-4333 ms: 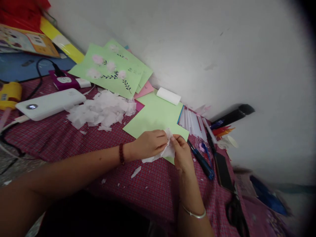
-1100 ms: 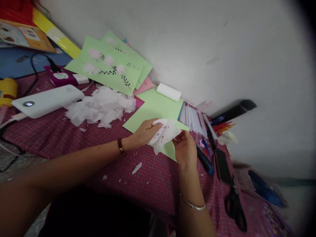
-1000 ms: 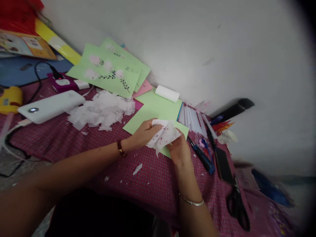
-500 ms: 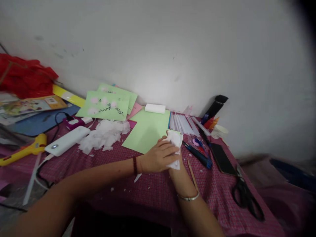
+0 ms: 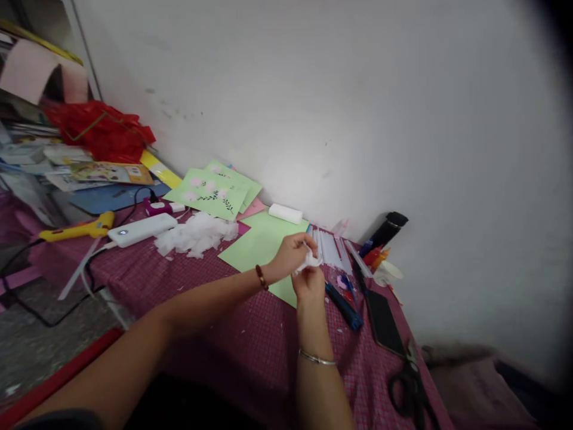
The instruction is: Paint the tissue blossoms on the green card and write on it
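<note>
A crumpled white tissue (image 5: 310, 260) is bunched between my two hands over the right side of a plain green paper sheet (image 5: 250, 242). My left hand (image 5: 289, 258) pinches it from the upper left, fingers curled at its top. My right hand (image 5: 308, 284) grips it from below; its fingertips are mostly hidden. Left of the sheet lies a heap of torn white tissue pieces (image 5: 197, 234). Close to my right wrist rests a blue utility knife (image 5: 344, 306).
Green cards with pink blossoms (image 5: 208, 194) lean near the wall beside a white roll (image 5: 285, 213). At left are a yellow glue gun (image 5: 78, 229), a white power bank (image 5: 143, 230) and a red bag (image 5: 102, 131). A phone (image 5: 385, 323) and black scissors (image 5: 409, 382) lie at right.
The tissue was spread flatter across my right hand under my left fingers; now it is bunched up. My left hand has risen to its top edge. The view has turned left.
</note>
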`<state>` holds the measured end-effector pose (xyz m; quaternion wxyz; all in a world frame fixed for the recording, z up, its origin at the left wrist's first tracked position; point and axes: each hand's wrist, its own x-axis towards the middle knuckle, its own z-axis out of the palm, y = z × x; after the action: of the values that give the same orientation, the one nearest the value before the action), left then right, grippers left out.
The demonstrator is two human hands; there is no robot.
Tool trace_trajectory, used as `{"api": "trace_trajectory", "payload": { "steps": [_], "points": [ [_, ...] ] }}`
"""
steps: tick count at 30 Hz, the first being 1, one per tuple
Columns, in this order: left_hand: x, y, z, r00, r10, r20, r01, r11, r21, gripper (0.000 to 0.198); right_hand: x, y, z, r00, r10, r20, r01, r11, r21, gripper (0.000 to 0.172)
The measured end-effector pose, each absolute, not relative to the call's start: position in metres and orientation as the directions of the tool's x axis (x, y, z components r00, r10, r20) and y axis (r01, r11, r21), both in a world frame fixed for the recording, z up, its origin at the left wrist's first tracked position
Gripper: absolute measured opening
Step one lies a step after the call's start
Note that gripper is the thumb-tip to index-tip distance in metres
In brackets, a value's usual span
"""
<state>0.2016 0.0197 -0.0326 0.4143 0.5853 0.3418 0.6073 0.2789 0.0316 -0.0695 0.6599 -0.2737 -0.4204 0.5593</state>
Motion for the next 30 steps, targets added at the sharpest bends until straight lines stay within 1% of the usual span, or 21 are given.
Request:
{"api": "trace_trajectory", "payload": {
  "steps": [1,2,5,7,9,10,12,14,16,20,22,24,26,28,30],
  "points": [
    [0.201,0.026,-0.027,0.001,0.925,0.379,-0.150,-0.374,0.915,0.019,0.280,0.033,-0.068,0.024,0.969,0.247,-0.539,0.221,-0.813,0.013],
    [0.199,0.031,-0.022,-0.020,0.944,0.330,-0.196,-0.327,0.924,0.017,0.281,0.032,-0.067,0.031,0.968,0.250,-0.565,0.224,-0.794,0.014],
    [0.186,0.040,-0.010,-0.051,0.976,0.214,-0.283,-0.220,0.934,0.006,0.283,0.026,-0.066,0.042,0.970,0.241,-0.611,0.216,-0.762,0.025],
    [0.175,0.038,-0.005,-0.031,0.989,0.147,-0.330,-0.149,0.932,0.018,0.282,0.025,-0.067,0.072,0.976,0.206,-0.568,0.210,-0.796,0.028],
    [0.166,0.030,-0.005,0.036,0.994,0.100,-0.365,-0.080,0.928,0.032,0.281,0.027,-0.069,0.114,0.978,0.175,-0.505,0.209,-0.837,0.028],
    [0.162,0.024,-0.006,0.075,0.993,0.096,-0.352,-0.063,0.934,0.036,0.281,0.028,-0.070,0.130,0.977,0.166,-0.489,0.209,-0.847,0.028],
    [0.157,0.012,-0.011,0.120,0.985,0.124,-0.238,-0.092,0.967,0.037,0.281,0.031,-0.072,0.143,0.977,0.157,-0.486,0.207,-0.849,0.027],
    [0.153,0.004,-0.018,0.093,0.980,0.178,-0.089,-0.170,0.981,0.032,0.281,0.030,-0.072,0.139,0.978,0.154,-0.489,0.203,-0.849,0.027],
    [0.153,0.000,-0.024,0.041,0.977,0.207,-0.036,-0.206,0.978,0.029,0.281,0.027,-0.071,0.096,0.980,0.174,-0.520,0.198,-0.831,0.029],
    [0.158,0.003,-0.032,-0.037,0.971,0.236,-0.099,-0.238,0.966,0.034,0.280,0.020,-0.070,-0.041,0.969,0.246,-0.630,0.165,-0.758,0.039],
    [0.159,0.006,-0.035,-0.083,0.966,0.245,-0.126,-0.254,0.959,0.035,0.279,0.021,-0.072,-0.048,0.977,0.209,-0.614,0.137,-0.778,0.040],
    [0.158,0.009,-0.037,-0.127,0.962,0.242,-0.154,-0.260,0.953,0.035,0.279,0.025,-0.076,-0.022,0.987,0.159,-0.573,0.118,-0.811,0.036],
    [0.152,0.012,-0.040,-0.157,0.961,0.228,-0.179,-0.255,0.950,0.034,0.280,0.029,-0.079,0.007,0.990,0.142,-0.552,0.122,-0.825,0.032],
    [0.144,0.014,-0.041,-0.149,0.968,0.203,-0.195,-0.230,0.953,0.034,0.280,0.031,-0.080,0.029,0.989,0.145,-0.547,0.137,-0.826,0.031],
    [0.136,0.017,-0.039,-0.065,0.985,0.158,-0.198,-0.168,0.966,0.033,0.281,0.030,-0.079,0.024,0.989,0.148,-0.535,0.138,-0.834,0.032]
  ]
}}
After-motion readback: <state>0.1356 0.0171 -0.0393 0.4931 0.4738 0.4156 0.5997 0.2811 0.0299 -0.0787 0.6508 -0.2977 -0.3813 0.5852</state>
